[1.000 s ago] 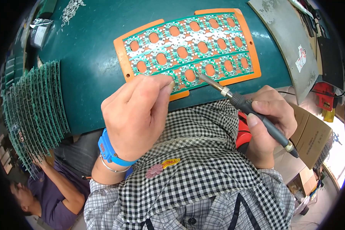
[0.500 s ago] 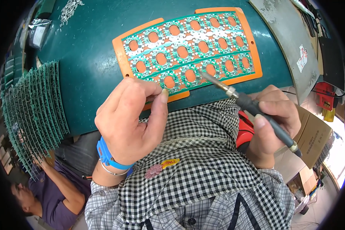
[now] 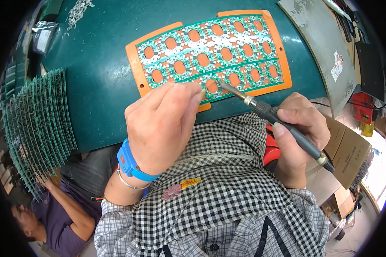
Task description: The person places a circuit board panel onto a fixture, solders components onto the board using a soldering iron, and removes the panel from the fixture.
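A soldering iron (image 3: 268,112) with a dark handle is gripped in my right hand (image 3: 302,132), its tip pointing left onto the circuit board panel (image 3: 240,62). That green panel bears rows of ring-shaped boards around round holes and lies in an orange tray (image 3: 286,64). Over the panel's near edge, my left hand (image 3: 163,124) is closed in a pinch, fingertips close to the iron's tip. What it pinches is too fine to make out. A blue wrist strap (image 3: 131,162) and a thin bracelet sit on my left wrist.
Green circuit panels (image 3: 40,124) stand in a dense row at the left. Small pale parts (image 3: 78,12) lie on the green tabletop (image 3: 101,64) at the far left. A grey board (image 3: 319,47) is at the right, a cardboard box (image 3: 347,150) below it. Another person (image 3: 60,218) sits lower left.
My left hand has moved right along the panel's near edge. The soldering iron in my right hand has shifted slightly left, bringing its tip close to my left fingertips.
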A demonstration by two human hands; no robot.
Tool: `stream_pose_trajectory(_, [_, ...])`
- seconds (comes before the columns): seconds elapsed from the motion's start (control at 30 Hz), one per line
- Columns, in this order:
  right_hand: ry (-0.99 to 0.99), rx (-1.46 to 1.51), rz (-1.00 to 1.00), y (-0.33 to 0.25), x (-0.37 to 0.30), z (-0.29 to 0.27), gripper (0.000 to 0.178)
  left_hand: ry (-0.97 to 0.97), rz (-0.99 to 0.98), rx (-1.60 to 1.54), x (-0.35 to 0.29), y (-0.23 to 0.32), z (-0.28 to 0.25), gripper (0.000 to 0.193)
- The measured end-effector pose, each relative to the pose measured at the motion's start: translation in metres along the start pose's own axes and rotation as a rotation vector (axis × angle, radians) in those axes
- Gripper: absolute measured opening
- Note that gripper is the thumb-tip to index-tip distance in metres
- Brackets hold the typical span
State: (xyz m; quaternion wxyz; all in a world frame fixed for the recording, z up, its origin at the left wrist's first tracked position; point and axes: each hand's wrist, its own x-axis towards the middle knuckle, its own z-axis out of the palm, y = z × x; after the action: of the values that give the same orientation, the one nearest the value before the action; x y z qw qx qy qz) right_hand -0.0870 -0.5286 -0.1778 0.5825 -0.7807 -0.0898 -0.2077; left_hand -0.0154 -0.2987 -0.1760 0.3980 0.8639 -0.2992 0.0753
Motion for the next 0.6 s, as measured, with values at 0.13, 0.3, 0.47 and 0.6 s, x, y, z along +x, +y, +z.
stream_pose_trajectory(0.13, [0.004,0.001,-0.011,-0.001,0.001,0.001,0.021,-0.014,-0.017,0.023,0.001,0.0,0.0,0.01])
stream_pose_trajectory(0.3, [-0.007,-0.015,-0.031,-0.001,-0.001,-0.001,0.021,-0.059,0.026,0.059,0.002,0.001,-0.001,0.012])
stream_pose_trajectory(0.47, [0.118,0.078,-0.003,-0.003,-0.004,-0.008,0.018,-0.037,0.051,0.039,0.003,0.002,0.002,0.012])
stream_pose_trajectory(0.6, [0.071,0.052,0.009,0.004,-0.006,-0.011,0.018,-0.034,0.095,0.045,0.006,0.002,0.011,0.014])
